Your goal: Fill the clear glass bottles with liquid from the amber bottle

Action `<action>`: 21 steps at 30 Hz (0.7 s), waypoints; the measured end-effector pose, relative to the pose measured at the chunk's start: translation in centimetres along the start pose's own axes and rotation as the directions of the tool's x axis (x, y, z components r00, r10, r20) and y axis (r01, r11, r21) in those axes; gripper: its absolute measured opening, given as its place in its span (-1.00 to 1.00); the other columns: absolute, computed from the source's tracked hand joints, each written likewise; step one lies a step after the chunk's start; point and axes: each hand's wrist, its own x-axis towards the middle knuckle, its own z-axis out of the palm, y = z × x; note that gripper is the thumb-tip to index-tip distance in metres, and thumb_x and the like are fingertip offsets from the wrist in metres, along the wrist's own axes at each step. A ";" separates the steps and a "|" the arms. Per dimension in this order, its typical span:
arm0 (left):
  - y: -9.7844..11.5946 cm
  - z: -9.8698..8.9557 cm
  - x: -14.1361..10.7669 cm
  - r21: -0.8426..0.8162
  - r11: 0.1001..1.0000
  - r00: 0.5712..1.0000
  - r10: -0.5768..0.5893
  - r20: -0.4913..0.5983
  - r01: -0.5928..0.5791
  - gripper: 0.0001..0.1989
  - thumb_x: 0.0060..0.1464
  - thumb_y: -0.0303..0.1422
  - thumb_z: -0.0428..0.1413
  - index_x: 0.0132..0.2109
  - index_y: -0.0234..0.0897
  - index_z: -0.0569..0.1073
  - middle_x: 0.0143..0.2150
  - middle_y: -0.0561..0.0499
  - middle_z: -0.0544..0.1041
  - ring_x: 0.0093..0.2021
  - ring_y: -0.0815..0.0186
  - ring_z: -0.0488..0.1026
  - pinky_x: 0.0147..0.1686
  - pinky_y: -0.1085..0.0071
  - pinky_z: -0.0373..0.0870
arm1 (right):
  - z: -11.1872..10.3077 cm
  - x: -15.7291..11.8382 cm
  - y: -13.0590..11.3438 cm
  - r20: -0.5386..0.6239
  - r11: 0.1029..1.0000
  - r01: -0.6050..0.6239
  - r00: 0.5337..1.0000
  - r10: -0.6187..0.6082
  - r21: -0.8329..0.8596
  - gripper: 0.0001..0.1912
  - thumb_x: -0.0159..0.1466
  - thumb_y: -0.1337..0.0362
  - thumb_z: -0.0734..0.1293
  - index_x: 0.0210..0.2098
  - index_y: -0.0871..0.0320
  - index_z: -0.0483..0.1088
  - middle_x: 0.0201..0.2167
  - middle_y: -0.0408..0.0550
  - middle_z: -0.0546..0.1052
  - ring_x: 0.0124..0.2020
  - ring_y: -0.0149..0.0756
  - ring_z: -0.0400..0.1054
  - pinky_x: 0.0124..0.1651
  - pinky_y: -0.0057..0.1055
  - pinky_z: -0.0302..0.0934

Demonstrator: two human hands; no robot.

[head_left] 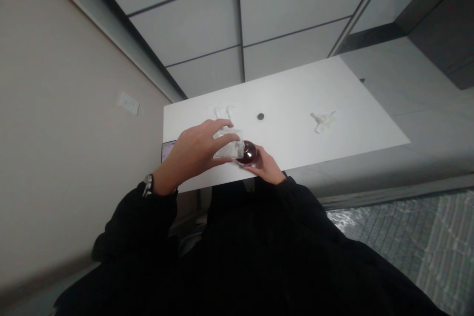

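Near edge of a white tabletop (296, 143): left hand (194, 150), fingers half-curled, grips one clear container (230, 150) against one dark-red round vessel (247, 152); right hand (268, 167), partly closed around the vessel, seemingly steadies it. Far left, two pale pieces (223, 111); right, one crumpled white item (323, 121).

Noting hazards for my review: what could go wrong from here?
The clear, boxy container in the left hand overlaps the round, glossy dark-red bottle, so a slip might knock it. The right hand steadies the bottle near the front edge of the rectangular white table; it could drop if that grip loosens. The lit-screen phone beside the left wrist might get bumped.
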 end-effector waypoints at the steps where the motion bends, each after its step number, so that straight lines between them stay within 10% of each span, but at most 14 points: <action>1: 0.0 0.0 0.0 -0.001 1.000 1.000 -0.003 0.004 0.003 -0.63 0.25 -0.22 0.32 0.16 -0.11 0.54 0.28 -0.14 0.55 0.16 0.04 0.56 -0.09 0.25 0.57 | 0.0 0.0 0.0 -0.001 1.000 -0.002 1.000 0.002 -0.003 -0.16 0.24 0.01 0.58 0.39 0.00 0.24 0.30 0.16 0.52 0.28 0.11 0.46 0.34 0.12 0.33; 21: 0.4 -0.3 0.5 0.031 0.999 0.999 0.034 0.000 -0.034 -0.65 0.28 -0.19 0.31 0.16 -0.08 0.56 0.29 -0.16 0.54 0.20 0.00 0.57 -0.09 0.20 0.61 | 0.1 -0.2 0.4 -0.015 1.000 0.005 1.000 -0.005 0.006 -0.17 0.23 0.03 0.59 0.38 -0.01 0.25 0.29 0.15 0.53 0.27 0.11 0.48 0.32 0.14 0.35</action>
